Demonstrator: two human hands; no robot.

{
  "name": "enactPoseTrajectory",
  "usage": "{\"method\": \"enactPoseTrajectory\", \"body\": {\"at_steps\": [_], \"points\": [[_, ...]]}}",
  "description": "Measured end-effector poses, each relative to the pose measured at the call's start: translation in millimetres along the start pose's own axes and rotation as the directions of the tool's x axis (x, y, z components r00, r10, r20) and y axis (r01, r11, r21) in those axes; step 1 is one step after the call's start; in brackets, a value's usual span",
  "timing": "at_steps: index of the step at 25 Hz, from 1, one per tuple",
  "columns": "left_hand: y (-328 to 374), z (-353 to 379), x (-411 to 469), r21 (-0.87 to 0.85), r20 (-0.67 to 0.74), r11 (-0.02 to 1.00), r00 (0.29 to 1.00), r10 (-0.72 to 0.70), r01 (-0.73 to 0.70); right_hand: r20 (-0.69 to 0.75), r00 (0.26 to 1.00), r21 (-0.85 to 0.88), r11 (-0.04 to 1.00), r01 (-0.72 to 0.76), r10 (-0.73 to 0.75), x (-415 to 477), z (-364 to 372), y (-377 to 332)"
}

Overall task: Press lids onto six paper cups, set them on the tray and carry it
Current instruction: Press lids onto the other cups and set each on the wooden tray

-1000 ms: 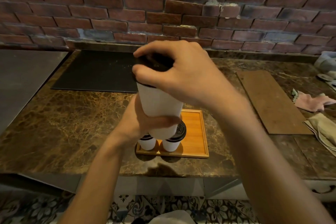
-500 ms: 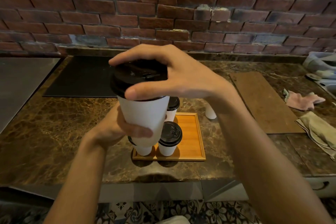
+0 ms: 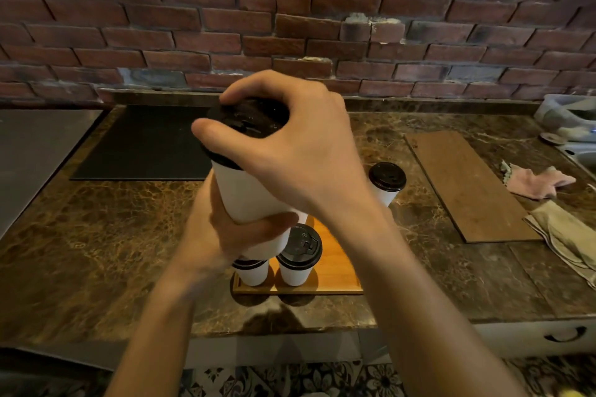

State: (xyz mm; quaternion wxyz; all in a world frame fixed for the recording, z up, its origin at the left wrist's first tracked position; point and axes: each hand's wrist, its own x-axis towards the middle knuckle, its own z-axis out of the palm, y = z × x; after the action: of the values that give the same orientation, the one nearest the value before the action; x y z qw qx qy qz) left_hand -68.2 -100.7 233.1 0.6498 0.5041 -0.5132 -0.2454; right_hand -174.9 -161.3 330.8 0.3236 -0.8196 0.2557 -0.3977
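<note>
A white paper cup [image 3: 245,193] capped with a black plastic lid [image 3: 248,119] is held in the air above the left part of an orange wooden tray [image 3: 335,267], its top tilted to the left. The left hand [image 3: 225,235] wraps its fingers round the cup's lower wall; the right hand [image 3: 296,155] curls thumb and fingers over the lid's rim. The lid hides what is inside. The tray lies near the front edge of a brown marble counter [image 3: 96,251] and carries two lidded white cups at its front left corner, one half hidden [image 3: 253,272] and one in plain sight [image 3: 298,256]. A fourth lidded cup [image 3: 387,182] stands on the counter just beyond the tray's far right corner. Farther out lie one black mat [image 3: 145,142], one brown board [image 3: 467,184], one pink cloth [image 3: 541,182] and one beige cloth [image 3: 564,235].
</note>
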Motion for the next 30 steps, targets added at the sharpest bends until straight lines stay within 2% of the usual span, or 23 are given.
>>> {"method": "enactPoseTrajectory", "body": {"at_steps": [2, 4, 6, 9, 11, 13, 14, 16, 20, 22, 24, 27, 30], "points": [[-4, 11, -4, 0.146, -0.163, 0.989, 0.987, 0.016, 0.008, -0.051, 0.999, -0.134, 0.991, -0.025, 0.018, -4, 13, -4], [-5, 14, -5, 0.163, -0.205, 0.987, 0.978, 0.029, 0.005, -0.006, 0.999, -0.243, 0.969, 0.042, -0.044, -2, 16, -5], [-3, 5, -4, 0.056, -0.104, 0.998, 0.994, 0.043, -0.037, 0.180, 0.979, -0.212, 0.969, 0.131, -0.093, 7, 3, -2], [3, -16, 2, -0.074, 0.181, 0.997, 0.984, 0.007, 0.006, 0.506, 0.844, 0.131, 0.983, 0.126, -0.176, 25, -20, 9], [3, -21, 7, -0.136, 0.305, 0.986, 0.951, -0.049, 0.095, 0.595, 0.767, 0.270, 0.959, 0.090, -0.240, 33, -27, 16], [1, -22, 11, -0.185, 0.382, 0.964, 0.918, -0.107, 0.190, 0.634, 0.729, 0.304, 0.950, 0.072, -0.258, 39, -28, 19], [0, -21, 11, -0.185, 0.384, 0.961, 0.915, -0.124, 0.208, 0.631, 0.736, 0.290, 0.955, 0.068, -0.244, 39, -28, 19], [0, -17, 11, -0.171, 0.332, 0.967, 0.935, -0.124, 0.189, 0.567, 0.803, 0.212, 0.975, 0.071, -0.182, 36, -24, 16], [2, -5, 13, -0.061, 0.045, 0.995, 0.996, -0.071, 0.074, 0.228, 0.973, -0.147, 0.987, 0.068, -0.033, 26, 0, 1], [3, 3, 15, 0.052, -0.113, 0.996, 0.991, -0.067, 0.073, 0.090, 0.996, -0.277, 0.960, 0.050, -0.026, 21, 14, -7], [5, 10, 18, 0.171, -0.199, 0.983, 0.979, -0.034, 0.069, 0.026, 0.999, -0.351, 0.936, 0.034, -0.027, 23, 21, -12], [11, 10, 19, 0.139, -0.241, 0.987, 0.969, -0.043, 0.079, 0.072, 0.996, -0.307, 0.949, 0.072, -0.052, 34, 14, -14], [17, 0, 23, 0.072, -0.117, 0.997, 0.993, -0.027, 0.035, 0.143, 0.979, -0.141, 0.976, 0.167, -0.147, 43, -1, -12]]}}
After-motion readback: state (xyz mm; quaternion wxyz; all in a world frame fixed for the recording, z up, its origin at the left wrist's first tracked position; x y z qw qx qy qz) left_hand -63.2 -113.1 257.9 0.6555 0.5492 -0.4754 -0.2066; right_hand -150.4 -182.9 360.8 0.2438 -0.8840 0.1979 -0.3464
